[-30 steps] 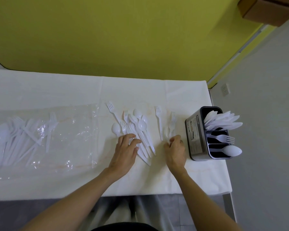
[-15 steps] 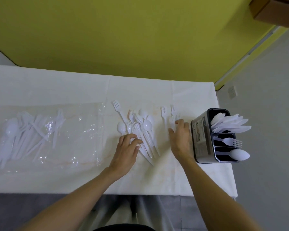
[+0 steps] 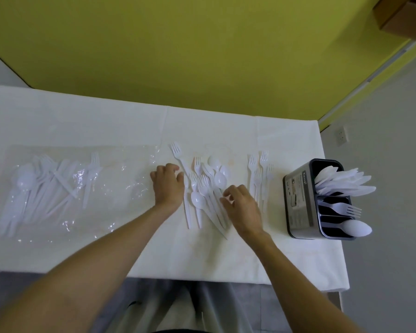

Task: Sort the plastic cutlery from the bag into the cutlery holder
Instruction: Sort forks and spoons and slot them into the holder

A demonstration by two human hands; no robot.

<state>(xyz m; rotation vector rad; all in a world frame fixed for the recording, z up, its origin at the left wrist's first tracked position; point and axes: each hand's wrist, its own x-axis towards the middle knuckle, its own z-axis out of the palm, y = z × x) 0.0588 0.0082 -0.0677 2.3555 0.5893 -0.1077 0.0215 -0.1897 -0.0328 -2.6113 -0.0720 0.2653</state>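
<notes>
A loose pile of white plastic cutlery (image 3: 205,188), with forks, spoons and knives mixed, lies on the white tablecloth (image 3: 202,255). My left hand (image 3: 167,186) rests on the cloth at the pile's left edge, fingers loosely curled and holding nothing. My right hand (image 3: 243,205) lies over the pile's right side with bent fingertips on the handles; whether they pinch a piece is unclear. A small group of forks (image 3: 259,174) lies just right of the pile. The metal cutlery holder (image 3: 298,200) stands at the table's right end with knives, a fork and a spoon in separate compartments.
A clear plastic bag (image 3: 58,188) holding several more white pieces lies flat on the table's left side. The table's right edge runs just past the holder, above grey floor. A yellow wall lies behind the table.
My right hand left the forks near the holder and came left and nearer onto the pile. My left hand shifted left and farther, off the pile's handles.
</notes>
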